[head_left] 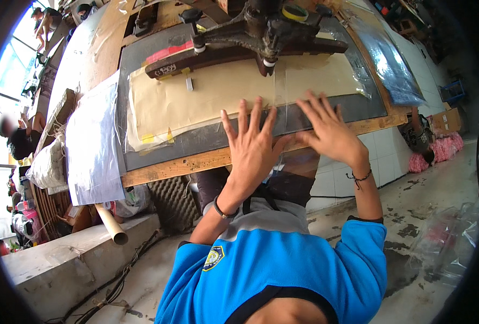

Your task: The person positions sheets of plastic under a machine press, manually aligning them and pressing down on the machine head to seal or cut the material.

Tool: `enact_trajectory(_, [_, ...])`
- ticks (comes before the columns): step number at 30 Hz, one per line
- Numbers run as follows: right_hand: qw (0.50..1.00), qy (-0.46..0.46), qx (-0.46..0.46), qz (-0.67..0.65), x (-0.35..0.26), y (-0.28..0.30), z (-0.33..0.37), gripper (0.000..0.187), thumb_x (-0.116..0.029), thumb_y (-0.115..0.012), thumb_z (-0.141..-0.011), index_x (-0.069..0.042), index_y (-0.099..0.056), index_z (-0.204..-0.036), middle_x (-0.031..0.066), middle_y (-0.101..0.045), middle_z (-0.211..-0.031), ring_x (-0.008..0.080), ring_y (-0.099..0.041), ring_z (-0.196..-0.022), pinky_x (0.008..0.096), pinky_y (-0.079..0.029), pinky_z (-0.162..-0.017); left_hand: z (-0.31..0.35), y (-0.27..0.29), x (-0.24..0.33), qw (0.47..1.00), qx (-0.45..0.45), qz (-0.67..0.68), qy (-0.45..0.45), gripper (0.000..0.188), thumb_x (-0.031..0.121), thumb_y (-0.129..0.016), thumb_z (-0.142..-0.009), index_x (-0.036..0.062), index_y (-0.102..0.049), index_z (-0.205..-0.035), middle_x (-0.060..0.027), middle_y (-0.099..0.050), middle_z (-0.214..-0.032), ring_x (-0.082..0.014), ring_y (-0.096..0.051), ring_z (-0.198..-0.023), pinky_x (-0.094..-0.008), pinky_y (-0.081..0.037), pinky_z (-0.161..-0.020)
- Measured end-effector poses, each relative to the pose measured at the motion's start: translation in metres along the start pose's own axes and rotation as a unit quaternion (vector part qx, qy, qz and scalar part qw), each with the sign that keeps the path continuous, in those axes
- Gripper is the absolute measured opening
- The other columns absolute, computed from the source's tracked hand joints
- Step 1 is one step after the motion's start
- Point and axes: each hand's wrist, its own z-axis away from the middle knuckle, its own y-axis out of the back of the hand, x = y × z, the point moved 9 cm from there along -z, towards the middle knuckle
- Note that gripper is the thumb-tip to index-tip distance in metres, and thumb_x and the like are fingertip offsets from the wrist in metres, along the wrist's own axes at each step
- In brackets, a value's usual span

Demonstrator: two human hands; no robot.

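My left hand [249, 150] is spread open, palm down, with its fingertips over the front edge of a tan paper sheet [218, 97]. Close beside it, my right hand [330, 135] also has its fingers apart, slightly blurred, above the dark mat [196, 141]. Neither hand grips anything. Whether the palms press on the surface or hover just over it, I cannot tell. Beyond the fingers, a dark press bar [218, 63] under a heavy black metal frame [239, 36] lies across the sheet. A small whitish block [189, 84] sits on the paper near the bar.
Clear plastic sheets hang over the wooden bench edge [180, 171] at the left [95, 135] and right [388, 67]. A roll of yellow tape [295, 13] rests on the frame. A cardboard tube [112, 225] juts out below left. Other people are at the far left and right.
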Motion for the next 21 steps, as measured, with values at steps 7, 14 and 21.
enact_trajectory(7, [0.983, 0.16, 0.078, 0.042, -0.033, 0.057, -0.012, 0.073, -0.038, -0.083, -0.084, -0.006, -0.054, -0.142, 0.0147, -0.036, -0.167, 0.0319, -0.027, -0.159, 0.0576, -0.021, -0.131, -0.003, 0.011, 0.014, 0.988, -0.026, 0.14, -0.06, 0.052, 0.013, -0.071, -0.088, 0.0125, -0.063, -0.139, -0.0111, -0.06, -0.132, -0.0334, -0.051, -0.13, -0.0534, -0.03, -0.114])
enact_trajectory(14, [0.944, 0.322, 0.06, 0.045, -0.055, 0.081, 0.012, 0.064, -0.048, -0.085, -0.078, -0.018, -0.067, -0.131, 0.0043, -0.066, -0.14, 0.021, -0.057, -0.138, 0.0602, -0.017, -0.132, 0.008, 0.022, 0.053, 0.919, -0.221, 0.255, -0.205, 0.064, -0.001, -0.063, -0.086, 0.0098, -0.05, -0.148, -0.0171, -0.066, -0.113, -0.0406, -0.069, -0.1, -0.0505, -0.054, -0.084])
enact_trajectory(21, [0.963, 0.162, -0.139, -0.165, -0.012, 0.09, 0.031, 0.039, -0.043, -0.086, -0.083, -0.008, -0.07, -0.093, 0.0073, -0.069, -0.076, 0.0246, -0.069, -0.073, 0.0367, -0.057, -0.083, -0.008, 0.054, 0.054, 0.932, -0.214, 0.234, -0.175, 0.047, 0.006, -0.063, -0.096, 0.007, -0.054, -0.142, -0.0186, -0.071, -0.097, -0.0417, -0.071, -0.091, -0.0499, -0.057, -0.084])
